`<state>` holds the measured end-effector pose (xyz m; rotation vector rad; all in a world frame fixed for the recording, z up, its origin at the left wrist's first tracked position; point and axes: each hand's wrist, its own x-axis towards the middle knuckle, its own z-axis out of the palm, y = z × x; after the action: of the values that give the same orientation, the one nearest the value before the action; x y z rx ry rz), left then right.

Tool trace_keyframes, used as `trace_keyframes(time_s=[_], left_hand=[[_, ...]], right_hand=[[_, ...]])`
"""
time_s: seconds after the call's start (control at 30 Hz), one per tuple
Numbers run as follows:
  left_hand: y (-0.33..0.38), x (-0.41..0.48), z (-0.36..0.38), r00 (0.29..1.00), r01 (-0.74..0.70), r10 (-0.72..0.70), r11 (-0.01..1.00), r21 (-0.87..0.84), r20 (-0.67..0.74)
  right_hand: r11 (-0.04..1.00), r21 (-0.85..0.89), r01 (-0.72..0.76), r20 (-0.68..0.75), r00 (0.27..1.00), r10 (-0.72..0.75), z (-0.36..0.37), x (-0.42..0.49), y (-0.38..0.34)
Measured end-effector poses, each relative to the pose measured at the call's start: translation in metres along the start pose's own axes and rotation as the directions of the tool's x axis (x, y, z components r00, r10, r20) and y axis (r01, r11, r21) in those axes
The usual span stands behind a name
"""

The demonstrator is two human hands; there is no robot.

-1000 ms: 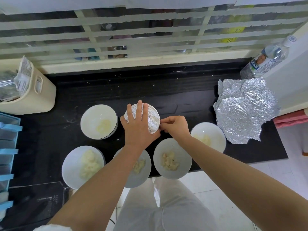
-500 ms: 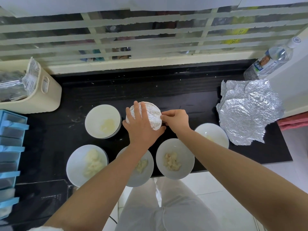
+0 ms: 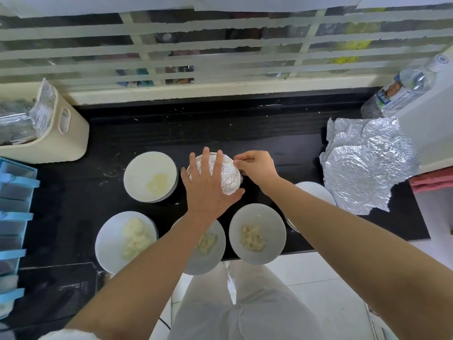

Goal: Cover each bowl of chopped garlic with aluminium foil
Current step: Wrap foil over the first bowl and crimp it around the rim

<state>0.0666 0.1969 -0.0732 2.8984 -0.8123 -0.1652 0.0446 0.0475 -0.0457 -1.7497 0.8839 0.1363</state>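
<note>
A foil-covered bowl (image 3: 229,176) stands mid-counter. My left hand (image 3: 208,190) lies flat on top of it with straight fingers pressing the foil. My right hand (image 3: 257,168) pinches the foil at the bowl's right rim with curled fingers. Several white bowls of chopped garlic stand uncovered: one at back left (image 3: 150,176), one at front left (image 3: 126,241), one at front middle (image 3: 208,246) partly under my left forearm, one at front right (image 3: 257,233), and one (image 3: 316,192) mostly hidden by my right forearm. A stack of crumpled foil sheets (image 3: 365,165) lies at the right.
A cream basket (image 3: 58,141) with foil packets sits at back left. Blue drawer trays (image 3: 12,212) line the left edge. A water bottle (image 3: 402,87) lies at back right by a white ledge. The black counter (image 3: 269,133) ends just past the front bowls.
My left hand has shifted slightly while staying flat on the foil. My right hand has moved a little up along the bowl's right rim, still pinching foil.
</note>
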Motion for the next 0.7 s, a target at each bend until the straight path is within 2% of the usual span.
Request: trace_keyframes(time_s=[0.13, 0.33, 0.47, 0.57, 0.7], left_hand=[[0.002, 0.0, 0.0, 0.999, 0.009, -0.009, 1.0, 0.013, -0.034], [0.005, -0.001, 0.0, 0.997, 0.022, -0.021, 1.0, 0.017, -0.072], [0.004, 0.0, -0.002, 0.998, 0.03, -0.029, 0.999, 0.024, -0.047], [0.003, -0.001, -0.005, 0.999, 0.028, -0.028, 0.999, 0.024, -0.019], [0.0, -0.001, -0.006, 1.0, 0.011, -0.011, 1.0, 0.026, 0.001]], right_hand=[[0.972, 0.228, -0.06, -0.006, 0.998, 0.063, 0.005, -0.012, 0.008], [0.927, 0.371, -0.06, -0.038, 0.996, 0.079, 0.026, -0.032, 0.02], [0.895, 0.439, -0.082, -0.058, 0.991, 0.119, 0.027, -0.034, 0.015], [0.868, 0.486, -0.103, -0.001, 0.993, 0.118, 0.034, -0.035, 0.008], [0.909, 0.405, -0.095, 0.08, 0.994, 0.068, 0.04, -0.029, 0.003]])
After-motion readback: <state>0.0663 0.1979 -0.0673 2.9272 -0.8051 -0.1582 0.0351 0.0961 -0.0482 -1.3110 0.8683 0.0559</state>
